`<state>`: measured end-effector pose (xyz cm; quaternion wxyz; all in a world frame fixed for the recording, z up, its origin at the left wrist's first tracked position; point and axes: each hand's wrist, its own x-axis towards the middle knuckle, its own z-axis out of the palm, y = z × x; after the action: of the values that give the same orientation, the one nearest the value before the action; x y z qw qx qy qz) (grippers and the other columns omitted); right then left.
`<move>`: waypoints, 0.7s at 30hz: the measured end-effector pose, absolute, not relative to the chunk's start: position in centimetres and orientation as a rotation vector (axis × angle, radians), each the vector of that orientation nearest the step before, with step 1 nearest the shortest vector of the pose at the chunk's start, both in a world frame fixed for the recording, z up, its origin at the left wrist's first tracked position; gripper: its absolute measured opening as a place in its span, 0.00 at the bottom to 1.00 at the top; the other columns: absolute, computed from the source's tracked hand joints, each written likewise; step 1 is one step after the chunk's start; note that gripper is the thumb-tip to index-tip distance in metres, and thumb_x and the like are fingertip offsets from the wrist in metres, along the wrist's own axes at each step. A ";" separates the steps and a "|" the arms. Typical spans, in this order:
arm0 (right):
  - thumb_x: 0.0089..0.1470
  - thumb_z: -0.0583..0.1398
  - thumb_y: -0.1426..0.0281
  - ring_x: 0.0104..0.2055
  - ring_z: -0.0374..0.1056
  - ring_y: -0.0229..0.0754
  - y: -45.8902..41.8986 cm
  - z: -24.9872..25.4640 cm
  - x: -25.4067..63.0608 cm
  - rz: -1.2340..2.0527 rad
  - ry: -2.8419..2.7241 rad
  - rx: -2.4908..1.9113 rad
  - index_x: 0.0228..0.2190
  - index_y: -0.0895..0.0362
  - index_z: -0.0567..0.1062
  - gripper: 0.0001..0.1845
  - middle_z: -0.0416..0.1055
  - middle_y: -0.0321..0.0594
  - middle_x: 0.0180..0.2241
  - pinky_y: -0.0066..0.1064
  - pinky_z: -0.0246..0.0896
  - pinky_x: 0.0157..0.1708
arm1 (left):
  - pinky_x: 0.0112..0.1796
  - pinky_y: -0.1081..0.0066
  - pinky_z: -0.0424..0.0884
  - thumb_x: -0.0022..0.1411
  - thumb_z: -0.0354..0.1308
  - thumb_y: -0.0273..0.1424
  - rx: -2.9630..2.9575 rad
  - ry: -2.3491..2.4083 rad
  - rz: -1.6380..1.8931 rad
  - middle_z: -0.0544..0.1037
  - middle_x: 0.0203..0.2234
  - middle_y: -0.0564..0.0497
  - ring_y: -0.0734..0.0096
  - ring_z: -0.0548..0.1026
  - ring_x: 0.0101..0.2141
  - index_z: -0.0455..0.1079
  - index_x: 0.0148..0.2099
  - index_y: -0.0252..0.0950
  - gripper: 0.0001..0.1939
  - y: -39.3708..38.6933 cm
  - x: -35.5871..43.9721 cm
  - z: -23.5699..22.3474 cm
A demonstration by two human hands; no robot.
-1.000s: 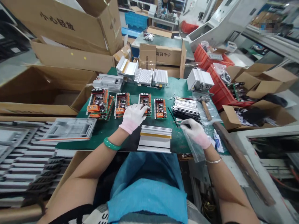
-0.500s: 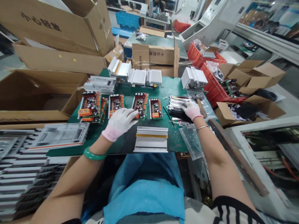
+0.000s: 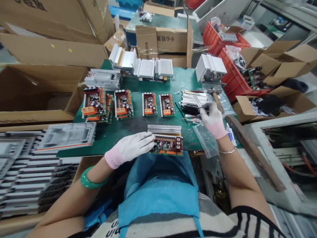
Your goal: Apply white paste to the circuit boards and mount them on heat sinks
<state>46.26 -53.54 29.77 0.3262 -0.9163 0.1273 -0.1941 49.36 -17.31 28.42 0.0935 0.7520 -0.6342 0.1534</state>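
Note:
My left hand (image 3: pixel 131 147), in a white glove, grips the left edge of a circuit board (image 3: pixel 169 144) that lies on a ribbed aluminium heatsink (image 3: pixel 163 129) at the near edge of the green mat (image 3: pixel 119 132). My right hand (image 3: pixel 212 119), also gloved, pinches a thin metal strip (image 3: pixel 198 100) and holds it just above the pile of metal strips (image 3: pixel 192 103) at the right. Several more circuit boards (image 3: pixel 150 104) lie in a row across the middle of the mat.
A hammer (image 3: pixel 216 96) and a clear plastic bag (image 3: pixel 205 141) lie beside my right hand. Finned heatsinks (image 3: pixel 153 67) stand at the back. Cardboard boxes (image 3: pixel 49 53), red crates (image 3: pixel 231 81) and grey plastic housings (image 3: pixel 66 135) ring the mat.
My left hand has pulled a circuit board from the row onto the heatsink near me. My right hand went to the strip pile and has lifted one strip.

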 end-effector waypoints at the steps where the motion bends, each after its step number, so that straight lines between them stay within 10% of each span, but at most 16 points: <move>1: 0.59 0.55 0.64 0.35 0.73 0.45 -53.1 30.0 45.0 -0.514 0.354 -2.381 0.42 0.54 0.67 0.11 0.75 0.41 0.35 0.37 0.66 0.39 | 0.47 0.66 0.77 0.68 0.48 0.20 2.238 -1.905 0.458 0.78 0.50 0.47 0.64 0.76 0.50 0.72 0.50 0.40 0.16 -17.6 49.4 28.3; 21: 0.57 0.58 0.62 0.49 0.71 0.47 -48.9 25.9 35.5 -0.278 0.400 -2.258 0.47 0.54 0.71 0.17 0.75 0.45 0.47 0.42 0.66 0.51 | 0.50 0.61 0.76 0.64 0.45 0.20 2.387 -1.543 0.179 0.75 0.54 0.44 0.59 0.74 0.54 0.74 0.50 0.38 0.20 -17.7 48.9 26.0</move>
<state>35.55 -48.91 25.87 0.4037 -0.8943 0.1585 -0.1101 48.86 -17.72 25.96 0.1460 0.8292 -0.5360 0.0621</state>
